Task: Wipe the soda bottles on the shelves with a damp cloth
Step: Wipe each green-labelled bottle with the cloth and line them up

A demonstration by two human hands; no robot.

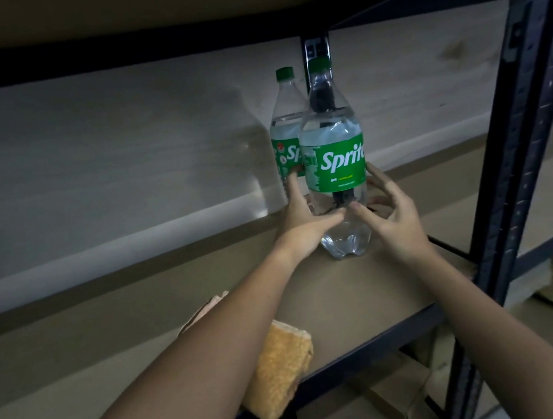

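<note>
Two clear Sprite bottles with green caps and labels stand upright at the back right of the shelf board [363, 289]. The front bottle [333, 165] is nearer me, and the rear bottle [283, 119] stands just behind it on the left. My left hand [302, 222] lies against the front bottle's left side, fingers straight and reaching up between the bottles, thumb across its lower front. My right hand [395, 220] brackets the bottle's right side with spread fingers, thumb tip touching the plastic. A folded yellow cloth [278, 357] lies at the shelf's front edge, partly under my left forearm.
A dark metal upright [517, 161] stands close on the right, and a rear post [315, 49] rises behind the bottles. The shelf above [175, 0] hangs low overhead. A pale wall [106, 153] backs the shelf. Cardboard pieces [402, 388] lie on the level below.
</note>
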